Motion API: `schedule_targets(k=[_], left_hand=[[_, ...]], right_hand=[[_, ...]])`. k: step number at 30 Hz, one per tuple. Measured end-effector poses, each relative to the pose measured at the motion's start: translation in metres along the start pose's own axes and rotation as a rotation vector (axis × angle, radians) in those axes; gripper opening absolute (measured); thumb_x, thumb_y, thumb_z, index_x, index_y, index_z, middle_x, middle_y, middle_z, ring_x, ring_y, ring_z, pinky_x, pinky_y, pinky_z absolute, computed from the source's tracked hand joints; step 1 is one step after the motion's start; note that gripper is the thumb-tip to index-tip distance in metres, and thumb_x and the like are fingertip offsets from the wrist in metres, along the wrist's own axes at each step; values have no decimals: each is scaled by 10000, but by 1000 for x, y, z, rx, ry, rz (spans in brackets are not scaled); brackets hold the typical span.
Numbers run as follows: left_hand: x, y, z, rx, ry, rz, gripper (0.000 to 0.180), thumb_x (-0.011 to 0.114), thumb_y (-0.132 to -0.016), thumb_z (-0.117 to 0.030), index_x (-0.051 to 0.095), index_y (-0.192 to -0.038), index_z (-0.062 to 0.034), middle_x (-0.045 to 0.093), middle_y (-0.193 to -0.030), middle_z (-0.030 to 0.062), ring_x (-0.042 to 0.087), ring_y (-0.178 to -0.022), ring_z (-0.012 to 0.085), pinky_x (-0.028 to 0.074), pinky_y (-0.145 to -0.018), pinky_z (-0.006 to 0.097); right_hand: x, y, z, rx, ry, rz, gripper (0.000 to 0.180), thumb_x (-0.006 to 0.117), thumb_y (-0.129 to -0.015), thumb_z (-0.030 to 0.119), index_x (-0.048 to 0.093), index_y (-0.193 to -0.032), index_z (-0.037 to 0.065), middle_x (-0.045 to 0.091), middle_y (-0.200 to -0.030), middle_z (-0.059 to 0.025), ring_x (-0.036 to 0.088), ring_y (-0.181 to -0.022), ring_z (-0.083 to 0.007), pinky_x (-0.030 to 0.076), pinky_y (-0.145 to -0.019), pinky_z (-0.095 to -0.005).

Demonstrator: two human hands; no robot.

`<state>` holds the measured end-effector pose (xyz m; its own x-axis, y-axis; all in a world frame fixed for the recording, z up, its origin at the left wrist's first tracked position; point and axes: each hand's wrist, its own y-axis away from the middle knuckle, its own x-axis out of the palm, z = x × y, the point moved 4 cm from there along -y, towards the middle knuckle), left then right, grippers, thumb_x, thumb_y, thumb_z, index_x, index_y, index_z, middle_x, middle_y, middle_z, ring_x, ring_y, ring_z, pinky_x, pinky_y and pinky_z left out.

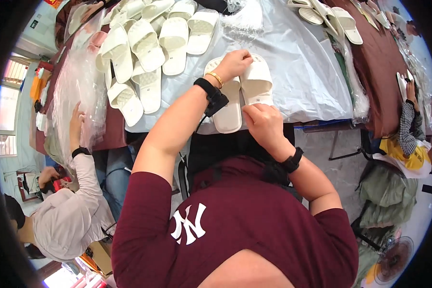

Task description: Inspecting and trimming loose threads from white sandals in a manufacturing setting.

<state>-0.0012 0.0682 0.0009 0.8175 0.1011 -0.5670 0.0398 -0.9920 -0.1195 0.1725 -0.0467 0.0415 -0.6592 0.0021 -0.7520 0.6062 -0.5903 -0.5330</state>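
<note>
Head view: cream slipper pair [258, 86], near front edge of pale grey sheet [305, 79]; left hand [231, 66] across upper ends, right hand [265, 124] at one heel; both grips: cannot tell. Sheet extends rightward.

The wearer's: two hands [265, 124], two cream slide slippers [227, 117], two black wrist straps [210, 92], one gold bracelet [216, 78]; at least nine heaped slippers [174, 44].

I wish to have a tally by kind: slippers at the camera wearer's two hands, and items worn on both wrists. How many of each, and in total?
Cream slippers: 2
Black wristbands: 2
Gold-coloured bracelet: 1
Total: 5
</note>
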Motion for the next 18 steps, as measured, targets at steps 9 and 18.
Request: schedule_targets(k=[9,18], left_hand=[[2,-6,12,-80,99,40,270,582,-880,-234,638,-957,19,657,-857,82,577,-778,157,467,-708,301],[7,-8,21,-128,207,38,229,589,-885,-201,634,-957,11,625,-844,35,539,-764,107,451,-676,265]], right_hand=[[6,3,1,-48,-44,-14,27,649,-753,113,632,-772,104,623,-721,-50,612,-686,-238,445,-624,-375],[-6,17,7,125,-56,-5,27,655,-772,101,642,-785,81,617,-704,-81,616,-658,-265,477,-593,-386]])
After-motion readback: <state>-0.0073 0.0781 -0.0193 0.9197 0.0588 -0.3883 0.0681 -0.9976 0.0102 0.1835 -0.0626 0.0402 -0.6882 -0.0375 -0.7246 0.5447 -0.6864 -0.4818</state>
